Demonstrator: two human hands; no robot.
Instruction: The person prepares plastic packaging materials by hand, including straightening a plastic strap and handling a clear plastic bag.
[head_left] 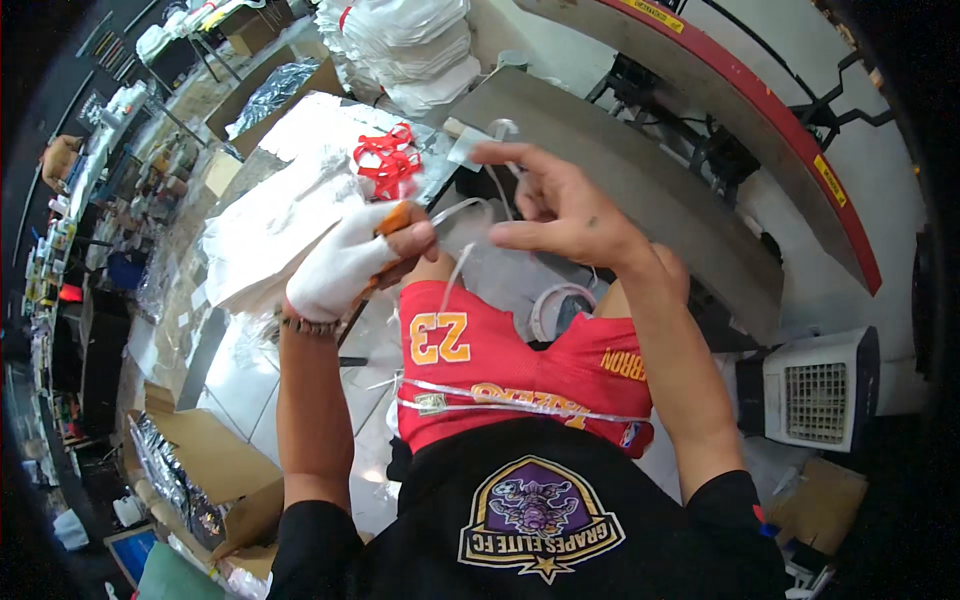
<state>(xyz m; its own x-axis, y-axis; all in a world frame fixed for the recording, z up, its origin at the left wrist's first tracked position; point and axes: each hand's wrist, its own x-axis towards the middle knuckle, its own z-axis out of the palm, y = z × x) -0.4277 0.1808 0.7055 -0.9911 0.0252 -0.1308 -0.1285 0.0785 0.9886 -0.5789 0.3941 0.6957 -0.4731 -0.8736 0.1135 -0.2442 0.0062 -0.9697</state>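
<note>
My left hand (355, 255), in a white fingerless glove with orange edging, is closed with thumb and fingers pinched together. A thin translucent white strip (462, 207) runs out from its pinch and loops toward the right. My bare right hand (570, 205) hovers just across from it, index finger and thumb spread apart and the other fingers curled. Near that index fingertip is a small pale tag-like piece (466, 147); whether they touch, I cannot tell. Beyond my left hand lies a tangle of red ribbon (388, 160) next to white fabric (275, 235).
A grey tabletop (620, 175) stretches to the right below a long red-edged panel (765, 110). Stacked white cloth (400, 45) stands behind. A white ring-shaped roll (545, 318) sits between my legs. Cardboard boxes (240, 455) flank me, and an air cooler (812, 390) stands right.
</note>
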